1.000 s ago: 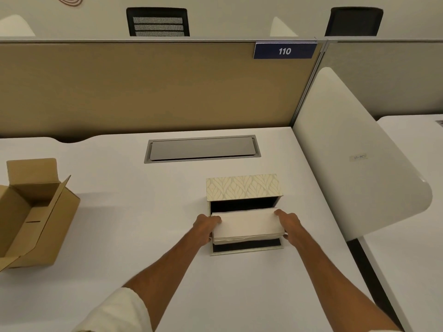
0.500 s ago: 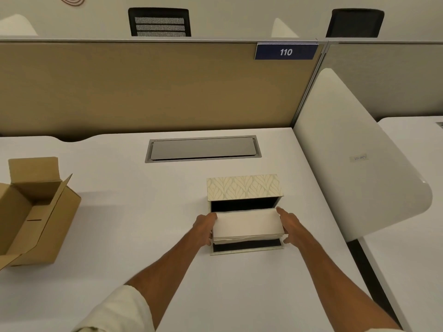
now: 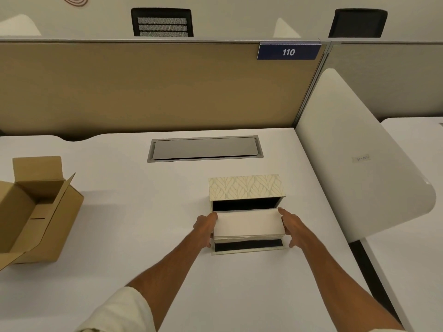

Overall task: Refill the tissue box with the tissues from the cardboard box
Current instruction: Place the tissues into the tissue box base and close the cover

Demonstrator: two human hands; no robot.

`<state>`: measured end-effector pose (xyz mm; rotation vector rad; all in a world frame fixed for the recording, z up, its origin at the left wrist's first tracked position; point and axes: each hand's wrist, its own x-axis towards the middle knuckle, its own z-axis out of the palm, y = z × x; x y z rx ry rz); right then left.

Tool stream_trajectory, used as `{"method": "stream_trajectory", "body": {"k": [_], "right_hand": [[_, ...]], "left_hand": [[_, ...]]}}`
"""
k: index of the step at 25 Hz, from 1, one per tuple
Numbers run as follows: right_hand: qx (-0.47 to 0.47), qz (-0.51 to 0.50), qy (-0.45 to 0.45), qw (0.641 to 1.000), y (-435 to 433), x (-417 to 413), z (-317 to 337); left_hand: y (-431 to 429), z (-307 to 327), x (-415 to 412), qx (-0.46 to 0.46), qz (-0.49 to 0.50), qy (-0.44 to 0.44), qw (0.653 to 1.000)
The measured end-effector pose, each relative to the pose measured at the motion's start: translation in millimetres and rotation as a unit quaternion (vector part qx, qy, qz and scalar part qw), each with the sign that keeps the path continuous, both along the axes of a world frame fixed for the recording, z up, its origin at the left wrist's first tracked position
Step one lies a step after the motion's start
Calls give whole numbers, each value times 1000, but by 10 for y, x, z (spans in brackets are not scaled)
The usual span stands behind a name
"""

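A cream, leaf-patterned tissue box (image 3: 246,188) lies on its side on the white desk, its dark inside facing me and its flap (image 3: 249,248) lying flat in front. A stack of cream tissues (image 3: 248,225) sits at the mouth of the box, above the flap. My left hand (image 3: 205,228) presses on the stack's left end and my right hand (image 3: 291,225) on its right end, so both hold it. The brown cardboard box (image 3: 31,212) stands open at the desk's left edge; the part of its inside that I see holds no tissues.
A grey cable hatch (image 3: 205,149) is set into the desk behind the tissue box. A tan partition (image 3: 143,87) with a blue "110" sign closes the back. A white curved divider (image 3: 354,159) rises on the right, with another desk beyond it.
Both hands have pushed the tissue stack a little farther toward the box's mouth. The cardboard box has not moved.
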<state>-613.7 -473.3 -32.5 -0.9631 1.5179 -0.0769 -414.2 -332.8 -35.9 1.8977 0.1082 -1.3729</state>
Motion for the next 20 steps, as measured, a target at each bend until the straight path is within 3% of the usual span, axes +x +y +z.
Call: {"method": "stream_trajectory", "body": {"k": [7,12,15,20], "right_hand": [[-47,31,27,998,46,33,-29],[-50,23,33,998,20,29,21],[-134,21,75,988,-70,52,88],[-210,9,31,977,-285,164,239]], "left_hand": [[-2,41,-70,20,-71,-72,995],[13,92,-24,12,-77,-49,996],[-1,148,33,-6,-80,-144,986],[-143,313,130,-99,-50,-245,963]]}}
